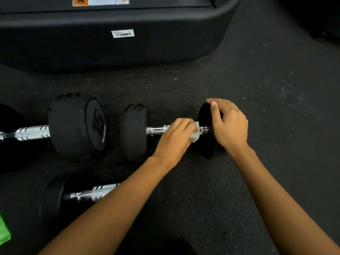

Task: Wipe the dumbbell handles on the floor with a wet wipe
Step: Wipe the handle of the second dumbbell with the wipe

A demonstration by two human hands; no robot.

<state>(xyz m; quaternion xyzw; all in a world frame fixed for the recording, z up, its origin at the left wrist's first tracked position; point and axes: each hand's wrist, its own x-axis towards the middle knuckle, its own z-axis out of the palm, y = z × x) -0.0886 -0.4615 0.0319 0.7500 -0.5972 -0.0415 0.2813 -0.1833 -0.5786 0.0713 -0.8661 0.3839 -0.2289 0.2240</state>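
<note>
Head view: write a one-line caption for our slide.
Left hand presses a wet wipe to a dumbbell handle while the right hand grips its end weight.

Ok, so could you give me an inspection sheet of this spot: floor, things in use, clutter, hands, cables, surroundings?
Surface: dark rubber floor with pale specks.
Job's things: white wipe wrapped on the shiny handle of the right dumbbell; the "15" dumbbell and the near dumbbell lie apart, untouched.
Clutter: green thing at the left edge, cut off; cannot tell what it is.
Hands: left hand grips the wipe on the handle; right hand holds that dumbbell's end weight.
Cables: nothing seen.
Surroundings: black machine base with a barcode sticker.
</note>
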